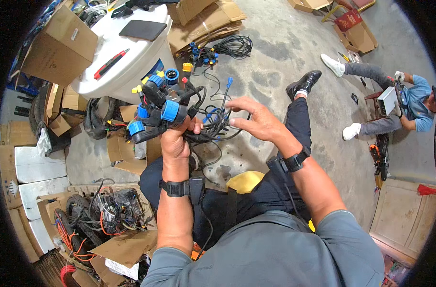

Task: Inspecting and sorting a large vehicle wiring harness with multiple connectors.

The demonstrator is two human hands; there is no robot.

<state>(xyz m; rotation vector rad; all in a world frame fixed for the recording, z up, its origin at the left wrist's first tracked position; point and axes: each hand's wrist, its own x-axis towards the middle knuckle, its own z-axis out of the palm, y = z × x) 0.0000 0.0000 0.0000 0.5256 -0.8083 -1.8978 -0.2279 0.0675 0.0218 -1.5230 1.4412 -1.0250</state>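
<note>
My left hand [180, 138] is closed around a bundle of black cables. Large black connectors with blue collars [170, 111] stick up from this fist, along with smaller yellow and red tips. To the right of the fist, the loose black cable loops [213, 126] hang over my lap, with blue plugs among them. My right hand [258, 119] is at the right side of these loops, thumb and forefinger stretched apart, its fingertips close to the cables. Whether they touch is hard to tell. One thin cable trails down past my knee.
A white tub [156, 50] at the far left bears a red utility knife [111, 64] and a dark phone [142, 30]. More cables [233, 46] lie on the concrete floor beyond. Cardboard boxes [60, 45] crowd the left. At right sits another person [414, 100] holding a white box-shaped object.
</note>
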